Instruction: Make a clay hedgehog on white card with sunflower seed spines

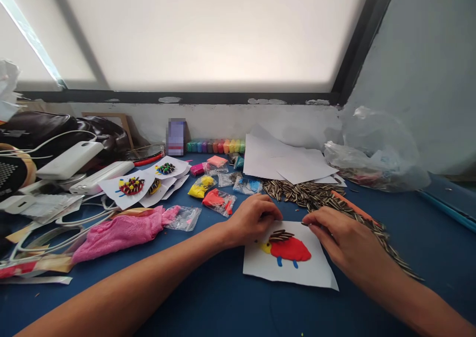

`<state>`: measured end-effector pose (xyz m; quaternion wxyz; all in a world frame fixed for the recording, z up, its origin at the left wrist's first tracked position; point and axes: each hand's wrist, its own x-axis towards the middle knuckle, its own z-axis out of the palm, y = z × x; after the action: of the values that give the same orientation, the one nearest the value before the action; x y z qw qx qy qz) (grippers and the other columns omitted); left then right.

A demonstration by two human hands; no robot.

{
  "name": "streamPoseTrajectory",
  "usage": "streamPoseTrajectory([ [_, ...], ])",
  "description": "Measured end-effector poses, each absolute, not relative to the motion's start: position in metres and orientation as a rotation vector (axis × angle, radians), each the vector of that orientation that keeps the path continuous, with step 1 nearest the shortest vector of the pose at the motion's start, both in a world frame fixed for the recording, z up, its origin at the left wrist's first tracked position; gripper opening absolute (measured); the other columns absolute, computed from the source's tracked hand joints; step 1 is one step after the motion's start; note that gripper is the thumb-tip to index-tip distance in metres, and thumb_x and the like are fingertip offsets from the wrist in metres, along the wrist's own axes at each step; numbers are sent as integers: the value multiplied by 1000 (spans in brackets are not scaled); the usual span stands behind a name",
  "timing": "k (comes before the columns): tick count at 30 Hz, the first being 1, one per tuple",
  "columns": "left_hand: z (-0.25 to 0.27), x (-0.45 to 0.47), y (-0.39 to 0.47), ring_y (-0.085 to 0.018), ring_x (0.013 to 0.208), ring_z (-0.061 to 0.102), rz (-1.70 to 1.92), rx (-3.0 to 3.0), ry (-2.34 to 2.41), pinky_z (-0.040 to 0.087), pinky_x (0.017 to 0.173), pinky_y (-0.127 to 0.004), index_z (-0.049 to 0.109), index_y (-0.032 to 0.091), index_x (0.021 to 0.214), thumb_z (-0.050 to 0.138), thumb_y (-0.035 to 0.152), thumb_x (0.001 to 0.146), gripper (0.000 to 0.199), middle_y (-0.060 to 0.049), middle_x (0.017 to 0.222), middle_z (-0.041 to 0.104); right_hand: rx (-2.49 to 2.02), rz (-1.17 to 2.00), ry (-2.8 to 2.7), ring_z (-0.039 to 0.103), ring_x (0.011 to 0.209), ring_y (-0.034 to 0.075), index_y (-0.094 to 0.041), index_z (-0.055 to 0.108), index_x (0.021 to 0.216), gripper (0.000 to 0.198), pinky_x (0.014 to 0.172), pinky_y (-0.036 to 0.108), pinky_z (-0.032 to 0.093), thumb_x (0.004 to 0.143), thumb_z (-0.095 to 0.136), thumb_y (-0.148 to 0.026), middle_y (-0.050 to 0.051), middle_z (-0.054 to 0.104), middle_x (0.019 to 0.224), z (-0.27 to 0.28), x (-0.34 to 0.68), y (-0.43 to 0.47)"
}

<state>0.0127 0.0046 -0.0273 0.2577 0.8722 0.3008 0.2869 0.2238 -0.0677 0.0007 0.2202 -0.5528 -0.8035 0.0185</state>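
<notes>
A sheet of white paper lies on the table, bearing a red clay body with a yellow head and two blue legs. Several striped sunflower seeds are stuck along the upper left of the red clay. My left hand rests at the sheet's upper left edge, fingers curled in; whatever they hold, if anything, is hidden. Over the sheet's upper right edge, my right hand pinches a single sunflower seed between thumb and fingertips.
Behind my hands spreads a heap of loose sunflower seeds, with an orange strip among them. Opened clay packets, finished seed pictures, a pink cloth, cables and white power banks lie leftward. A plastic bag stands back right.
</notes>
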Motion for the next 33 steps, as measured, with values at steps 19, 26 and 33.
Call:
streamPoseTrajectory([
  [19, -27, 12, 6, -16, 84, 61, 789, 2363, 851, 49, 79, -27, 72, 14, 84, 50, 2, 79, 25, -5, 86, 67, -1372, 343, -2130, 66, 68, 16, -27, 71, 85, 20, 58, 27, 52, 87, 52, -23, 0, 71, 79, 11, 207, -83],
  [26, -16, 11, 8, -15, 82, 63, 682, 2363, 877, 50, 77, -27, 72, 16, 89, 49, 4, 82, 26, -4, 90, 72, -1372, 332, -2144, 65, 65, 17, -26, 70, 83, 20, 55, 27, 50, 87, 50, -24, 2, 69, 77, 10, 208, -86],
  [33, -21, 12, 6, -16, 83, 63, 694, 2379, 889, 49, 79, -29, 72, 16, 86, 50, 3, 79, 26, -4, 88, 72, -1349, 363, -2182, 64, 64, 13, -27, 68, 84, 20, 55, 24, 49, 89, 49, -22, -1, 68, 76, 11, 207, -89],
])
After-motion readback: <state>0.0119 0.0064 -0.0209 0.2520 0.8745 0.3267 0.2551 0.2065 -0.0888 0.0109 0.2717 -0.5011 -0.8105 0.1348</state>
